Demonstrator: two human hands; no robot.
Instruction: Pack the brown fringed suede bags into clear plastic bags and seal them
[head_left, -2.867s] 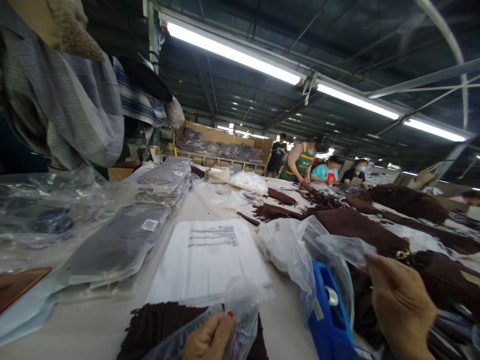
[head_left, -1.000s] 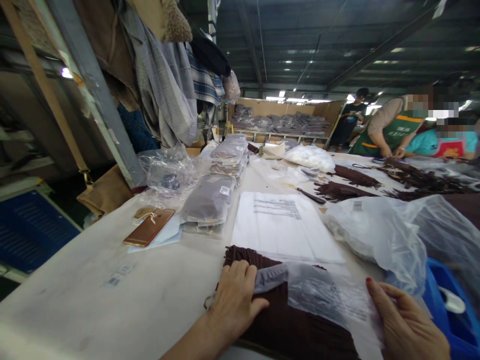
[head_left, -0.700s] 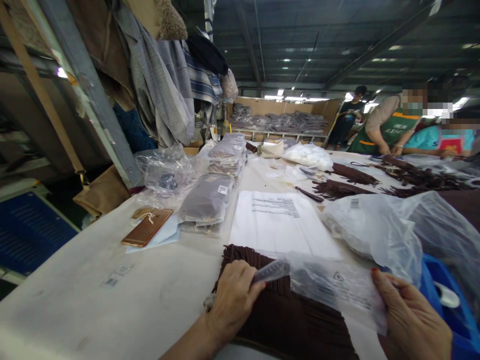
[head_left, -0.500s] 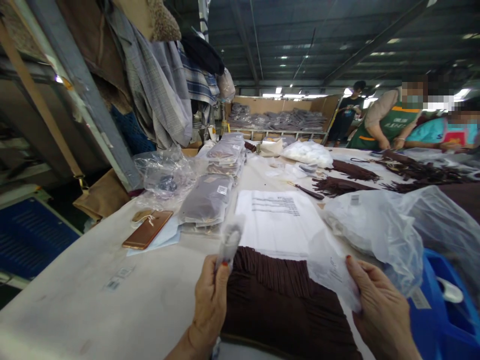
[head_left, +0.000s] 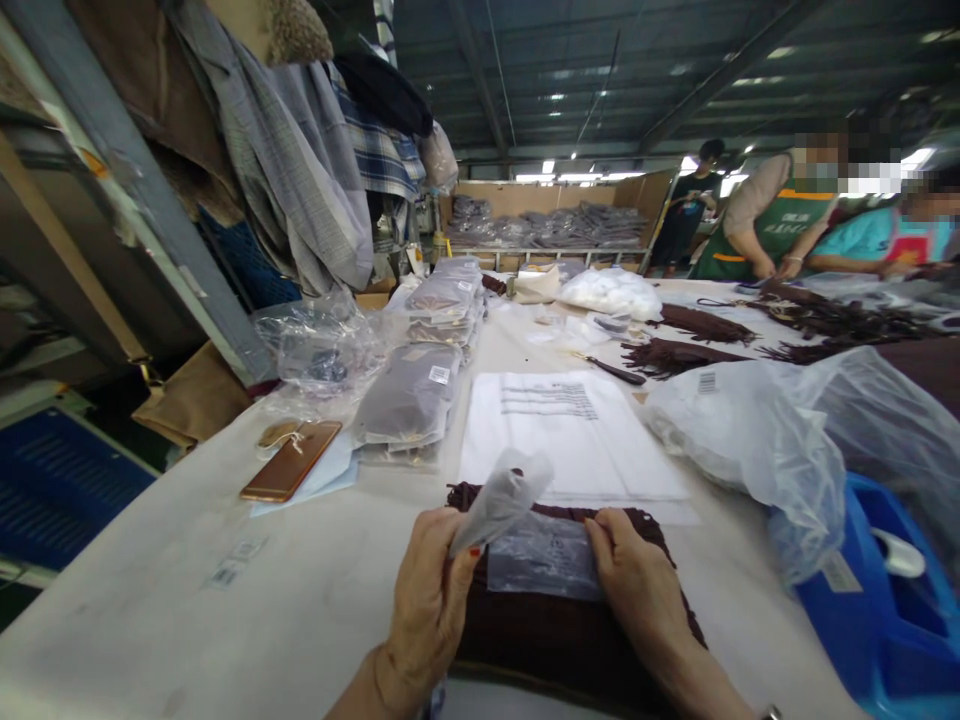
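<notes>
A dark brown fringed piece (head_left: 540, 640), soft like suede, lies on the table right in front of me. Above its left part, my left hand (head_left: 431, 590) pinches a crumpled, cloudy plastic packet (head_left: 506, 495) between thumb and fingers. Flat over the fringe stretches a clear plastic bag (head_left: 544, 560) with faint print. My right hand (head_left: 637, 575) is closed on that bag's right edge, low against the brown piece. Whether packet and bag are joined, I cannot tell. Just beyond lies a stack of white printed plastic bags (head_left: 562, 440).
Bagged grey goods (head_left: 409, 395) are stacked left of centre, beside a phone (head_left: 292, 462). Rightward are a blue plastic bin (head_left: 862, 610), a clear plastic bag (head_left: 750, 430) and brown fringed pieces (head_left: 686, 355). Co-workers (head_left: 780, 215) stand at the far right.
My right hand has moved left and down, bringing its plastic bag flat onto the brown fringe. The packet in my left hand now leans right. The view has shifted slightly.
</notes>
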